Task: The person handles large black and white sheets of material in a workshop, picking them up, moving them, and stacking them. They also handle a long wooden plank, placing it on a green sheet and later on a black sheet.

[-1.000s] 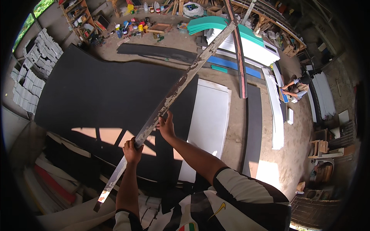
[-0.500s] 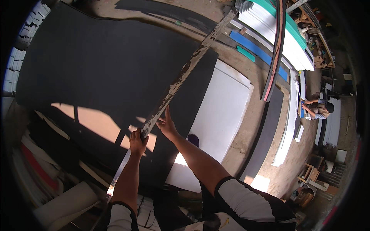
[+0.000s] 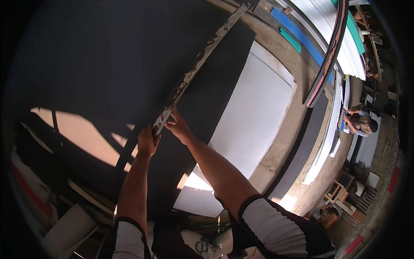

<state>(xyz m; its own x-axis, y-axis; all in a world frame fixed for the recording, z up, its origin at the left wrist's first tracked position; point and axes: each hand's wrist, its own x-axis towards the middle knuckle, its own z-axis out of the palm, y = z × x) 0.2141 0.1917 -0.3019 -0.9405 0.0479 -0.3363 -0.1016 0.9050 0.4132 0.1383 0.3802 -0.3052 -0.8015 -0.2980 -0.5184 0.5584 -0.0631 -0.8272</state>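
A long, narrow straight bar (image 3: 189,77), its pale coating chipped to dark patches, slants across a large black sheet (image 3: 108,60). My left hand (image 3: 148,142) is closed over the bar's near end. Along the bar's right edge, a little farther up, my right hand (image 3: 180,128) rests with its index finger stretched out and thumb apart. Any small thing under its fingers is hidden. A white sheet (image 3: 250,112) shows from beneath the black one on the right. Sunlit patches fall on the black sheet left of my hands.
A curved dark strip with a reddish face (image 3: 330,60) stands at the upper right, near stacked white sheets (image 3: 312,21). Blue (image 3: 297,34) and green strips (image 3: 290,40) lie on the floor. Another person (image 3: 361,121) works at the far right. A pale roll (image 3: 71,228) lies lower left.
My view has shifted nearer the sheet, and the bar's far end sits higher in view. Both hands keep their places at the bar's near end.
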